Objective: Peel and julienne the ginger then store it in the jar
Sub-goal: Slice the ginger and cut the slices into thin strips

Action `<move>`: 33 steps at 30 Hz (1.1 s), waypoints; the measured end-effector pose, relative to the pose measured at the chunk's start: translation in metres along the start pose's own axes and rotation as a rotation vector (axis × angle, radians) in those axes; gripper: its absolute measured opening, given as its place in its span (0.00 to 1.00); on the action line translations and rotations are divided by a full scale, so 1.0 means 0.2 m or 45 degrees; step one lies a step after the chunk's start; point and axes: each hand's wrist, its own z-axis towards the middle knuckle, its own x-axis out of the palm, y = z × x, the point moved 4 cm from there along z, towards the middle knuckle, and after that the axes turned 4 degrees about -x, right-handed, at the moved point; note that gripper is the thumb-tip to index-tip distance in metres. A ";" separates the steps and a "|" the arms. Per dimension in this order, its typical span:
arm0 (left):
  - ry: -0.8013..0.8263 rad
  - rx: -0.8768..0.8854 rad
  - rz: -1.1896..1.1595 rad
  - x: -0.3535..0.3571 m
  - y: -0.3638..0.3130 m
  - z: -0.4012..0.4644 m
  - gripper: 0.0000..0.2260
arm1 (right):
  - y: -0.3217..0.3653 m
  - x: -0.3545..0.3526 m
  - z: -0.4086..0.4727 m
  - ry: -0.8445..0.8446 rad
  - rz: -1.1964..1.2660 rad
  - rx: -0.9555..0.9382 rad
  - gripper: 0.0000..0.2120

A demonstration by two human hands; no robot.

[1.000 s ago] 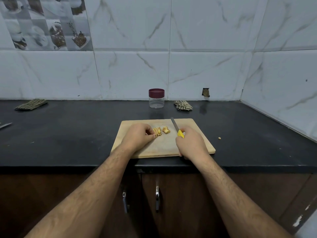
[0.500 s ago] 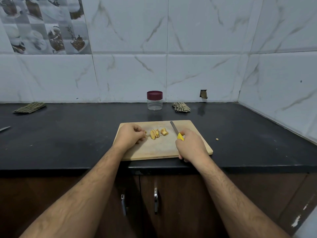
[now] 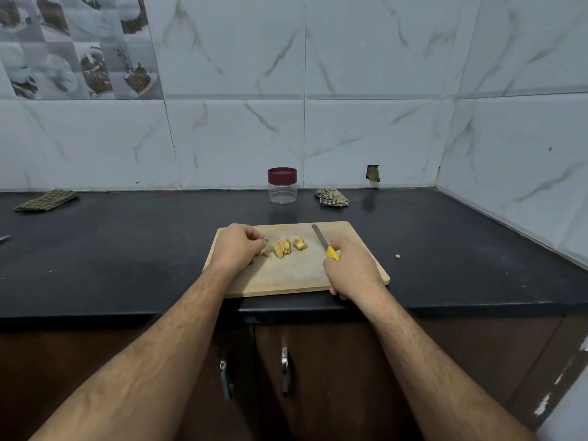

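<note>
Ginger slices (image 3: 283,247) lie in a small leaning row near the middle of the wooden cutting board (image 3: 286,275), with a thicker ginger chunk (image 3: 300,243) just to their right, apart from the row. A few pale scraps lie on the board at the left end of the row, right beside the left hand (image 3: 236,248). That hand rests on the left part of the board with its fingers curled in towards the thumb; whether the fingertips pinch one of the scraps is too small to tell. The right hand (image 3: 353,271) sits on the near right part of the board and grips the yellow handle of a knife (image 3: 322,241), its fingers wrapped round it. The blade points away and slightly left, lying low over the board to the right of the chunk and not touching the ginger.

The board sits on a black countertop (image 3: 127,256), its near edge close to the counter's front edge. Far behind it, against the marble-tiled wall, stands the clear jar (image 3: 282,190), upright, with its maroon lid (image 3: 282,175) on. A crumpled checked cloth (image 3: 331,197) lies just right of the jar, and a folded one (image 3: 47,200) lies far left. One small ginger bit (image 3: 397,256) rests on the counter right of the board.
</note>
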 end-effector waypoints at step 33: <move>0.000 0.601 0.470 0.40 -0.44 -0.05 0.09 | -0.28 -0.23 0.09 -0.151 -0.077 0.116 0.13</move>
